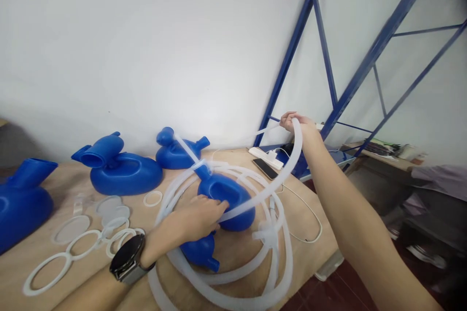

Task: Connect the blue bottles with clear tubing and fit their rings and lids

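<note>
Right hand is up in the air out to the right, fingers closed round a floppy see-through white tube. The tube runs down from there to the left hand. That hand sits low on a blue vessel in the middle of the worktop. Its fingertips meet the tube right there, but I honestly can't tell if they're pinching it or just resting. The rest of the tube lies in big loops around the vessel. There's a black watch on the left wrist. White rings lie to the left, with three more blue vessels behind them. A phone and a power strip sit near the blue frame.
</note>
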Demonstrator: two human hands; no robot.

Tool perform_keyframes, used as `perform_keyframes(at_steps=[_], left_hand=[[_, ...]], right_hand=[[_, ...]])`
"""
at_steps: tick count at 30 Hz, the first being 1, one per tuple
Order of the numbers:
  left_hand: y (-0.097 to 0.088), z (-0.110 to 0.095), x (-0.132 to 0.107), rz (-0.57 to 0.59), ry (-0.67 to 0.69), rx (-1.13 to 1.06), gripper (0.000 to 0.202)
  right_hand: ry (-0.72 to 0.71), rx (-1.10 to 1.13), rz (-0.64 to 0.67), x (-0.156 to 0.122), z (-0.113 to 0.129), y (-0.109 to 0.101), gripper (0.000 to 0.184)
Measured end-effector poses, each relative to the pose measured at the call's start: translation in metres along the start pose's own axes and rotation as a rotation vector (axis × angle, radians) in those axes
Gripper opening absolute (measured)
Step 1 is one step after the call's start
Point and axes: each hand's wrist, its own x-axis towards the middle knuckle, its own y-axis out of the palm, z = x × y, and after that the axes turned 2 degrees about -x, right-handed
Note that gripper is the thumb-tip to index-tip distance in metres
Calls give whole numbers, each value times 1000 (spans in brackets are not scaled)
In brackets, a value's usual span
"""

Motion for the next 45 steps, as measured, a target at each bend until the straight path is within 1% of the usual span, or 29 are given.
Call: perform_keyframes(at_steps=[1, 4, 5, 7, 9, 12, 14, 15, 17, 18, 20, 21, 22, 23, 24, 26, 28, 30, 32, 34, 36, 39, 40, 41, 43, 44, 45], left_hand=[[0, 5, 3, -6, 1, -6, 35], [-9, 18, 7, 11, 17, -33, 14], [-13, 21, 7, -1, 15, -44, 11], [-19, 25, 6, -53, -4, -68, 13], [-22, 28, 5, -105, -23, -106, 15], [-24, 31, 6, -154, -43, -170, 20], [-26, 32, 6, -182, -43, -210, 19], [-27, 32, 6, -196, -38, -231, 19], [-31, 33, 5, -222, -20, -273, 21], [-32, 33, 4, -238, -11, -298, 23], [-36, 34, 2, -271, 4, -356, 26], [-38, 35, 1, -290, 11, -388, 28], [-39, 35, 1, -308, 18, -420, 30], [-40, 34, 0, -324, 23, -452, 31], [-41, 33, 1, -343, 25, -479, 33], [-43, 28, 1, -387, 16, -519, 35], [-44, 21, 1, -433, 6, -541, 34], [-44, 18, -1, -528, -10, -561, 32], [-45, 19, -3, -668, -40, -601, 28], [-48, 26, -7, -822, -84, -639, 26], [-51, 36, -10, -975, -147, -702, 26], [-57, 52, -12, -1227, -254, -839, 33], [-58, 58, -12, -1291, -286, -861, 36], [-59, 63, -12, -1331, -313, -865, 37], [-62, 73, -12, -1343, -356, -845, 39], [-65, 77, -13, -1306, -375, -849, 41], [-67, 81, -15, -1244, -394, -876, 43]], right_hand=[[-13, 46, -29, 3, -1, -1, 20], [-107, 87, -122, 8, -11, -4, 27], [-147, 74, -153, 9, -16, -5, 27], [-221, 21, -207, 8, -30, -10, 33], [-280, -54, -243, 3, -45, -16, 42], [-318, -197, -272, -13, -69, -28, 57], [-366, -404, -273, -30, -88, -37, 68], [-418, -542, -267, -41, -100, -43, 71], [-592, -791, -242, -65, -131, -55, 71], [-713, -899, -220, -78, -150, -61, 66], [-1015, -1146, -146, -104, -193, -72, 49], [-1115, -1299, -68, -115, -214, -75, 43], [-1161, -1463, 32, -124, -235, -76, 38], [-1085, -1663, 138, -129, -253, -75, 40], [-995, -1799, 203, -131, -269, -73, 51], [-809, -1949, 285, -123, -292, -64, 70], [-704, -1960, 360, -103, -306, -54, 88], [-655, -1886, 464, -78, -313, -46, 97], [-624, -1766, 582, -56, -318, -41, 94], [-614, -1637, 639, -40, -323, -36, 84], [-616, -1519, 605, -29, -327, -28, 73], [-623, -1355, 498, -16, -329, -9, 62], [-635, -1304, 471, -12, -329, -1, 59], [-656, -1259, 447, -9, -327, 8, 57], [-722, -1191, 402, -6, -321, 27, 52], [-757, -1165, 386, -6, -317, 36, 51], [-792, -1139, 373, -8, -312, 43, 51]])
